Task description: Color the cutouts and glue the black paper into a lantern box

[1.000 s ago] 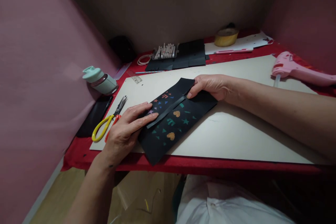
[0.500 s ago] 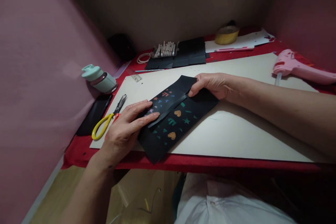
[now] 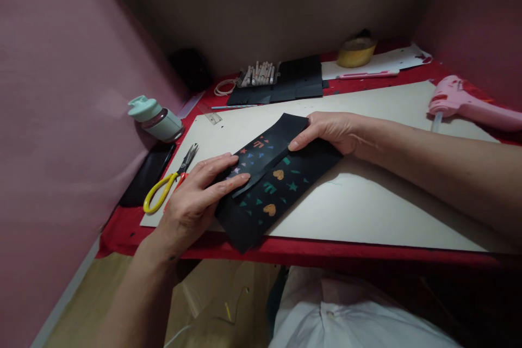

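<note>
A folded piece of black paper [image 3: 302,174] bears drawn hearts, stars and small triangles in orange, green, blue, red and purple. It is tilted over the white board [image 3: 367,196], with its near corner reaching past the board's front edge. My left hand [image 3: 199,190] grips its left end, fingers on top and the thumb side toward the fold. At the upper right end, my right hand [image 3: 326,133] pinches the paper, thumb on the folded flap and the other fingers hidden behind. Scissors [image 3: 167,185] with yellow and red handles lie beside my left hand.
A pink glue gun [image 3: 452,100] rests on the board's right side. A bottle [image 3: 157,118] and a black phone-like slab [image 3: 147,176] are at left. Markers [image 3: 259,74], black sheets [image 3: 299,79], yellow tape [image 3: 356,53] and a pink pen [image 3: 369,74] line the back.
The right thumb has slid slightly along the flap's edge and presses it flatter. Both hands keep their hold on the black paper; the view has shifted a little.
</note>
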`<control>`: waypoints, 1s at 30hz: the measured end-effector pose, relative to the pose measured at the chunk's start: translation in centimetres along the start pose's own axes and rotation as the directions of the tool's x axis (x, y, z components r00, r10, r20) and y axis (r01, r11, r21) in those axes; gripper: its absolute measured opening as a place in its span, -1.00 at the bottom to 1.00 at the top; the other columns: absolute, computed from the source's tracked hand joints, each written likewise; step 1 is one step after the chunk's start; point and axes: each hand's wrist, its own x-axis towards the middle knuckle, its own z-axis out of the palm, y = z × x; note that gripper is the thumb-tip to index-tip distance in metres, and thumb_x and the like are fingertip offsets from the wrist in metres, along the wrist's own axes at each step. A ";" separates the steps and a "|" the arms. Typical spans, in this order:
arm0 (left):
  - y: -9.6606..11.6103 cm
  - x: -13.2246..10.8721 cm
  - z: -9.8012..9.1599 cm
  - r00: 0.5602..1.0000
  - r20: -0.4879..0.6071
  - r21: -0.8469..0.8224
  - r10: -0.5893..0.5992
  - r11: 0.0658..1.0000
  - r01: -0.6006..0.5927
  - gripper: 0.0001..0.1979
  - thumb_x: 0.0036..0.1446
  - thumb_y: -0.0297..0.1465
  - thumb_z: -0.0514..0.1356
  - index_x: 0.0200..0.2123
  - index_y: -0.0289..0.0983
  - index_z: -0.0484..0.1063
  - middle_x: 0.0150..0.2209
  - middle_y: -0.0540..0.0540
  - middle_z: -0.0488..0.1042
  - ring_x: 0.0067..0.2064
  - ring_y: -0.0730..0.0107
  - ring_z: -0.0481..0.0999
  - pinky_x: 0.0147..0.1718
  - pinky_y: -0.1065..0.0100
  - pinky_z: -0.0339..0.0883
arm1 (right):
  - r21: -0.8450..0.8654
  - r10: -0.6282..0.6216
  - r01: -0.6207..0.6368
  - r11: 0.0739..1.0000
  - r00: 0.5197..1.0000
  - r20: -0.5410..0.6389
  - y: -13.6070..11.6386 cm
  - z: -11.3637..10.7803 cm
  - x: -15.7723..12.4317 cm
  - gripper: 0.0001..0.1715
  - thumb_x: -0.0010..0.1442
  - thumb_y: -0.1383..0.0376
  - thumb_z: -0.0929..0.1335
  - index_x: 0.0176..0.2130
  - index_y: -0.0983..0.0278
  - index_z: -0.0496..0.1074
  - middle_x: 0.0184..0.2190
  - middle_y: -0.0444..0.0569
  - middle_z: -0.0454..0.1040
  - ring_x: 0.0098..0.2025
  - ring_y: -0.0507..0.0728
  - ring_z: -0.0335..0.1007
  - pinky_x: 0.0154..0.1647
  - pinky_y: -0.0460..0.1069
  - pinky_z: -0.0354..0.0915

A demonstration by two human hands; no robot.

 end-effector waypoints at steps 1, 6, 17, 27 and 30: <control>0.0 0.0 0.0 1.000 0.000 0.001 0.001 1.000 -0.001 -0.56 0.37 -0.58 0.05 0.15 -0.08 0.51 0.22 -0.17 0.44 0.25 0.16 0.43 0.18 0.13 0.39 | -0.006 0.004 -0.004 1.000 1.000 -0.006 0.0 0.0 0.0 -0.87 -0.01 0.56 0.43 -0.36 0.44 0.55 -0.48 0.11 0.64 -0.50 0.19 0.58 -0.15 0.19 0.59; 0.0 0.0 0.1 1.000 -0.003 0.021 0.015 1.000 -0.015 -0.57 0.35 -0.60 0.07 0.13 -0.13 0.52 0.22 -0.19 0.44 0.26 0.15 0.42 0.20 0.13 0.39 | -0.009 0.001 -0.001 1.000 1.000 -0.021 0.0 0.0 0.0 -0.84 -0.03 0.58 0.42 -0.36 0.43 0.54 -0.50 0.10 0.63 -0.51 0.18 0.57 -0.15 0.20 0.59; 0.4 -0.2 -0.1 0.995 -0.022 -0.042 -0.093 0.995 0.092 -0.45 0.28 -0.62 0.15 0.26 -0.05 0.39 0.24 -0.18 0.43 0.25 0.20 0.44 0.21 0.13 0.38 | -0.024 0.022 -0.024 0.999 0.997 -0.069 0.1 -0.1 -0.1 -0.75 -0.05 0.56 0.42 -0.29 0.38 0.56 -0.44 0.11 0.65 -0.47 0.23 0.59 -0.30 0.17 0.61; 1.7 -2.8 1.4 0.489 -0.181 -0.623 -0.853 0.484 0.614 -0.73 0.16 -0.29 0.35 -0.10 -0.26 0.54 -0.21 -0.10 0.62 -0.19 0.35 0.63 -0.16 0.36 0.54 | -0.014 0.065 -0.068 0.998 0.982 -0.177 0.0 0.4 -0.4 -0.73 0.06 0.54 0.39 -0.20 0.41 0.58 -0.46 0.20 0.65 -0.55 0.25 0.57 -0.43 0.11 0.56; 3.4 -3.5 1.2 0.355 -0.072 -0.741 -0.932 0.288 0.607 -0.71 0.19 -0.12 0.32 -0.27 -0.25 0.59 -0.36 -0.06 0.61 -0.39 0.40 0.58 -0.36 0.39 0.52 | -0.031 0.076 -0.084 0.996 0.975 -0.210 0.0 0.4 -0.5 -0.81 0.07 0.52 0.41 -0.26 0.42 0.59 -0.51 0.20 0.63 -0.59 0.23 0.55 -0.42 0.13 0.57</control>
